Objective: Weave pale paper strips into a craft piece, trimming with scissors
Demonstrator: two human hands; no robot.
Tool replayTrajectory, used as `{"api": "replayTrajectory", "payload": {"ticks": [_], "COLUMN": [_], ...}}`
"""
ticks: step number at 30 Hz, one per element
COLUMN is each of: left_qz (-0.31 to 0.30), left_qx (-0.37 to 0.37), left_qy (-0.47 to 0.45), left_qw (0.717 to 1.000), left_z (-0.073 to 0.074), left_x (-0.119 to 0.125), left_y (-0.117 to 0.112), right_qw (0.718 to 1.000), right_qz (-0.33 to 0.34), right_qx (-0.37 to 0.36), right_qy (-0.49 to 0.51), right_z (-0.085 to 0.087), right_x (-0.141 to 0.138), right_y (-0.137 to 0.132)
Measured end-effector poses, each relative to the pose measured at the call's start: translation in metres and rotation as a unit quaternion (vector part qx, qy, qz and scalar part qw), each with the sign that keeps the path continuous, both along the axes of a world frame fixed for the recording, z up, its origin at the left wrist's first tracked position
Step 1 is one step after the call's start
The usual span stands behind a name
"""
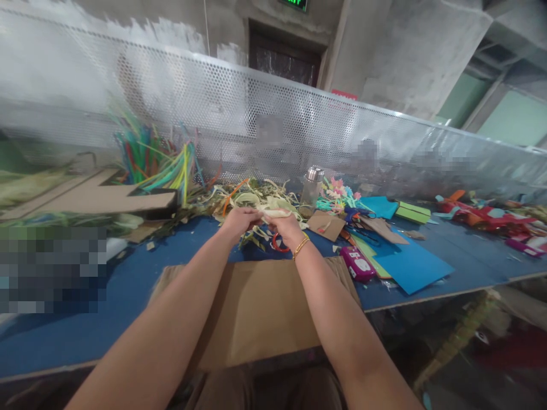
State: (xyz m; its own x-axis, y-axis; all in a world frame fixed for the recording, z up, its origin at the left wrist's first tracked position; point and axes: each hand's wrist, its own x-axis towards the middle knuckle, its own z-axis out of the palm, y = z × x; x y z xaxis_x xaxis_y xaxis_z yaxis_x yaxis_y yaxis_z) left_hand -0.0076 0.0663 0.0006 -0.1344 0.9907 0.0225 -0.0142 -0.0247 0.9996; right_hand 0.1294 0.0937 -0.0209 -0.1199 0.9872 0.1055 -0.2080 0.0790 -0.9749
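Observation:
A pale cream strip, creased or folded, is stretched between my two hands above the table. I cannot make out whether it is paper or dried leaf. My left hand has its fingers closed at the strip's left end. Wrapped round the right part is my right hand, with a gold chain bracelet at the wrist. Behind the hands lies a loose pile of pale green and cream strips. A red ring-shaped thing, partly hidden, sits beside my right hand.
A cardboard sheet lies at the table's front edge, under my forearms. Rightward are a clear bottle, a purple packet and blue paper. Cut cardboard and colourful thin strips stand left. A perforated metal screen closes the back.

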Motion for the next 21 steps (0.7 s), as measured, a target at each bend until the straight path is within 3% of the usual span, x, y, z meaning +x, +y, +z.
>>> {"api": "replayTrajectory", "payload": {"ticks": [6, 21], "left_qz": [-0.011, -0.029], "left_qx": [-0.017, -0.026], "left_qy": [-0.052, -0.020], "left_qw": [0.998, 0.999], "left_z": [-0.0044, -0.0017], "left_x": [-0.0001, 0.0027], "left_y": [0.0028, -0.0009], "right_qw": [0.999, 0.998], "right_qz": [-0.027, -0.016], "right_qx": [0.004, -0.011], "right_qy": [0.029, 0.052], "right_z": [0.0016, -0.0006], "right_x": [-0.0001, -0.0012], "right_y": [-0.0001, 0.0011]}}
